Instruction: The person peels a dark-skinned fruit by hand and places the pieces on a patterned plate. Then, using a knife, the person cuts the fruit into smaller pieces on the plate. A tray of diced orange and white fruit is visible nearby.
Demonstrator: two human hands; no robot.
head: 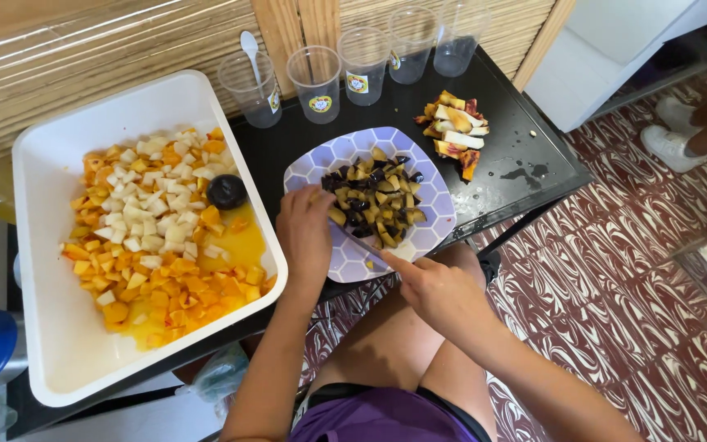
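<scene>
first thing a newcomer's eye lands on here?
Probably the big white tub on the left, heaped with orange and pale diced fruit, one dark whole fruit at its edge. Next, the patterned plate of chopped dark fruit in the centre, where the left hand and right hand work. Five clear plastic cups line the back.

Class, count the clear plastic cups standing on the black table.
5, in a row along the table's back edge: cup with white spoon, second, third, fourth, fifth. None seems hidden.
</scene>
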